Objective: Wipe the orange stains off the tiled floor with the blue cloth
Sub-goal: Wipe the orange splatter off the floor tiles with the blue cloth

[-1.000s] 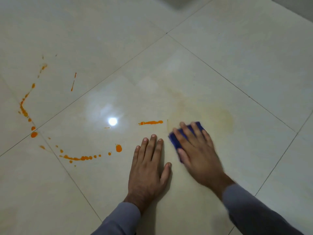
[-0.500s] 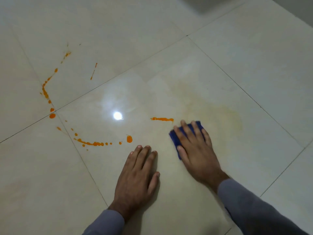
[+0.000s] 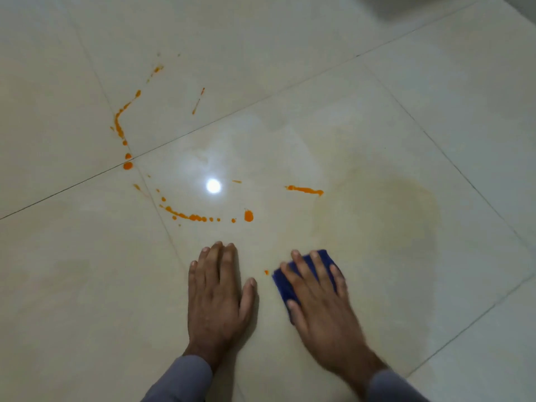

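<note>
My right hand (image 3: 319,303) lies flat on the folded blue cloth (image 3: 282,281), fingers spread, pressing it to the cream tiled floor (image 3: 435,117). My left hand (image 3: 216,297) rests palm-down on the tile just left of it. A tiny orange spot (image 3: 266,272) sits right beside the cloth's left corner. A short orange streak (image 3: 304,189) lies beyond the cloth. An orange blob (image 3: 248,216) and a dotted orange trail (image 3: 188,216) lie beyond my left hand. A longer orange arc (image 3: 119,126) and a thin orange dash (image 3: 198,101) mark the far-left tile.
A pale yellowish wiped smear (image 3: 406,216) spreads over the tile beyond and right of the cloth. A bright light reflection (image 3: 213,186) glares on the glossy tile. Dark grout lines (image 3: 203,129) cross the floor. A darker shape (image 3: 519,4) edges the top right corner.
My right hand has drawn the cloth back toward me, away from the short orange streak. My left hand has stayed flat on the floor. The camera view has shifted.
</note>
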